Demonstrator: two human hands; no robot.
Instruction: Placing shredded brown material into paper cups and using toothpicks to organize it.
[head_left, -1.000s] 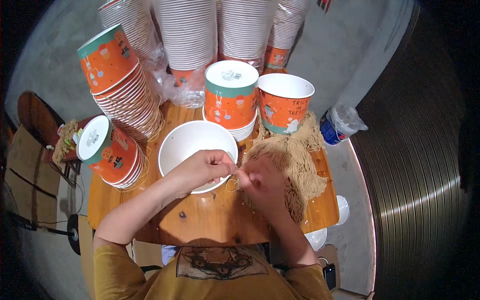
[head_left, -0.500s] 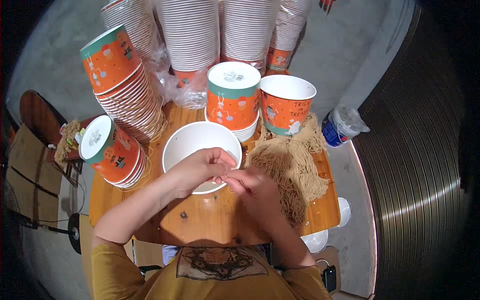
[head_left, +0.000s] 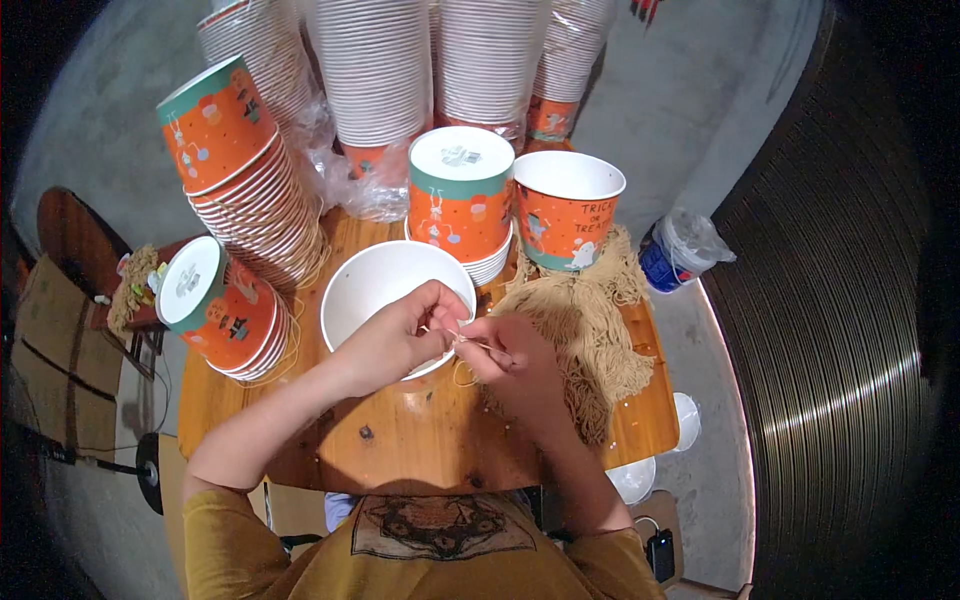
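A paper bucket [head_left: 365,280], open end up with a white inside, stands on the wooden table in front of me. Over its near right rim both hands meet at a thin pale string [head_left: 487,347]. My left hand [head_left: 405,330] pinches the string between thumb and fingers. The fingers of my right hand [head_left: 510,365] are closed on it too, and a loose loop hangs below them. Whether the string is tied to the bucket cannot be seen. To the right lies a heap of tan yarn strands [head_left: 585,330].
Upside-down nested orange buckets stand at left [head_left: 215,310], far left [head_left: 235,150] and behind the open one [head_left: 460,205]. An upright orange bucket [head_left: 570,210] sits by the yarn. Tall wrapped stacks [head_left: 370,80] line the back. A blue pail [head_left: 670,260] is beyond the table's right edge [head_left: 655,400].
The fingertips have drawn slightly apart, so more string shows between and beneath them. My right hand has shifted a little rightward, and the whole view has moved slightly.
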